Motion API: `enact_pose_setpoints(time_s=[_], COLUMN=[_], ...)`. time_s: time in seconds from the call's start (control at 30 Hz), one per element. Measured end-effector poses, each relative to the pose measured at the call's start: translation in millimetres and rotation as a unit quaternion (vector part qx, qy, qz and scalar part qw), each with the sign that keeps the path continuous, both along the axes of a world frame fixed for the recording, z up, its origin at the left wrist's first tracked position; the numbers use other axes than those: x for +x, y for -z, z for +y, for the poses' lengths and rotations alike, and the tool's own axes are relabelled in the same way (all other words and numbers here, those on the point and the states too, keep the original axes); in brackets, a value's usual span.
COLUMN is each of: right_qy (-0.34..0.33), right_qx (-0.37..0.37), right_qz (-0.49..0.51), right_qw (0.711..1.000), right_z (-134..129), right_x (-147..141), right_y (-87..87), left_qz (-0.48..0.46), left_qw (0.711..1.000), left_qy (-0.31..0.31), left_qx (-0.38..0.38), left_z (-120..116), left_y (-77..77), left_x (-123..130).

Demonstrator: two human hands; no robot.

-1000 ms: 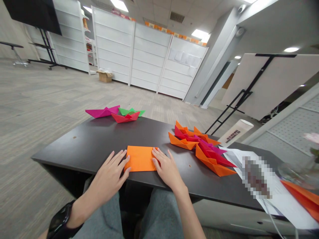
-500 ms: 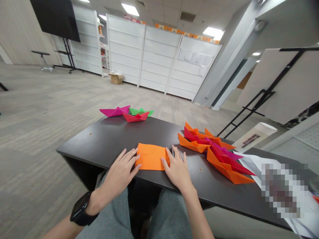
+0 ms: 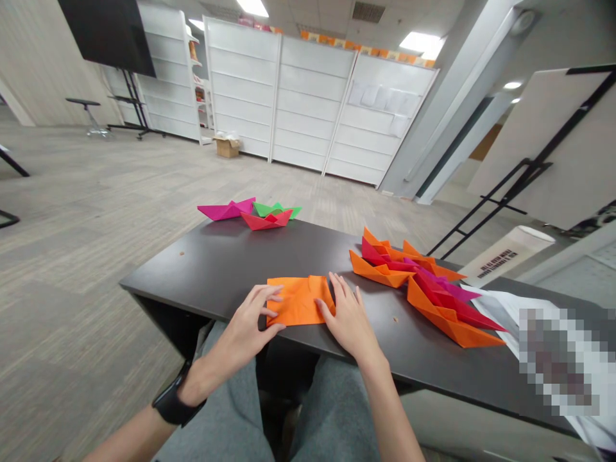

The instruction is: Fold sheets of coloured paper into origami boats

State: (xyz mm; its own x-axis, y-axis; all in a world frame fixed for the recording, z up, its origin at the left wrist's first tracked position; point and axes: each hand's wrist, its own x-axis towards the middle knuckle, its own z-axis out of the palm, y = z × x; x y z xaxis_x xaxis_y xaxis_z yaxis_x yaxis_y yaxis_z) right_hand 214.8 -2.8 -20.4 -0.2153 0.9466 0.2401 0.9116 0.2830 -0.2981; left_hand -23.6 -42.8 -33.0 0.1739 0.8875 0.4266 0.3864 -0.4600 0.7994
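Orange paper [image 3: 301, 301] lies on the dark table [image 3: 206, 269] between both hands. The left hand's [image 3: 243, 327] fingers curl over its left part, hold unclear; the open right hand [image 3: 349, 314] presses its right edge, near paper boats [image 3: 433, 301].

Bright, even ceiling lights [image 3: 422, 42], strong wide-angle edge distortion

Left hand [image 3: 243, 323] and right hand [image 3: 349, 316] touch orange paper [image 3: 298, 300] on a dark table [image 3: 202, 269].
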Motion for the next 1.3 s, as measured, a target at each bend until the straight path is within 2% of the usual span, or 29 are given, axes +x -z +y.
enact_pose_setpoints(time_s=[0.23,0.37,0.43,0.5,0.67,0.73,0.87,0.97,1.07,1.17,1.3], right_qy=[-0.076,-0.113,-0.133,-0.152,-0.189,-0.194,-0.225,-0.205,-0.163,-0.122,-0.088], right_qx=[0.095,0.148,0.167,0.154,0.005,-0.01,0.011,0.026,0.031,0.024,0.021], right_qz=[0.119,0.212,0.214,0.174,0.043,0.018,0.02,0.075,0.115,0.13,0.123], right_qw=[0.985,0.959,0.953,0.96,0.981,0.981,0.974,0.976,0.979,0.984,0.988], right_z=[-0.5,-1.4,-2.5,-6.5,-35.6,-49.7,-64.1,-60.6,-51.2,-41.7,-34.4], right_x=[5.2,9.5,11.2,12.7,18.2,20.2,16.8,8.0,-0.4,-5.0,-6.0], right_y=[0.3,-4.2,-6.7,-9.7,-17.7,-19.9,-21.2,-20.1,-17.7,-13.0,-4.9], left_qz=[-0.007,0.01,0.059,0.122,0.247,0.283,0.315,0.309,0.279,0.24,0.213], left_qw=[0.999,0.994,0.989,0.98,0.955,0.944,0.933,0.939,0.953,0.967,0.972], left_qy=[0.013,-0.007,0.018,0.053,0.102,0.118,0.128,0.117,0.083,0.052,0.037], left_qx=[0.033,0.105,0.137,0.15,0.126,0.121,0.116,0.101,0.084,0.07,0.092], left_z=[-5.2,-6.7,-5.9,-5.2,-7.4,-9.3,-11.1,-9.0,-5.5,-2.3,1.1], left_y=[-2.2,-2.1,-2.3,-3.9,-14.3,-19.7,-28.3,-27.2,-19.6,-12.7,-9.6], left_x=[5.9,2.3,-1.7,-5.3,-9.5,-10.9,-13.3,-13.7,-13.5,-13.4,-14.0])
